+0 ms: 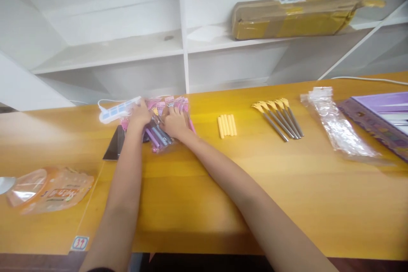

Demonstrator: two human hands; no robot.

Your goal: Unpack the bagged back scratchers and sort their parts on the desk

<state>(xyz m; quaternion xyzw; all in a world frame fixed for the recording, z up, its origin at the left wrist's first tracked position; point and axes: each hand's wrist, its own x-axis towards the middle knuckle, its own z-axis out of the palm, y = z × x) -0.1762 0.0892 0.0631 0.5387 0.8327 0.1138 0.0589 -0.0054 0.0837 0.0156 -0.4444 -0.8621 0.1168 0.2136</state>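
Note:
At the left of the table's back half lies a clear plastic bag (161,144) with pink, purple and grey-blue rod-like pieces inside. My left hand (139,114) grips its left side, with the fingertips partly hidden. On the bag's right side my right hand (175,123) is closed, fingers curled over the plastic. Further right, several short yellow tubes (227,126) lie side by side in a row. Beyond these are several back scratchers (282,119) with yellow hand-shaped heads and metal rods, fanned out together.
A white power strip (119,110) touches the bag's left side, beside a dark flat device (114,144). An orange plastic pouch (60,189) lies at left. Clear plastic sleeves (342,127) and a purple package (376,114) lie at right. A taped parcel (296,16) sits on the white shelf.

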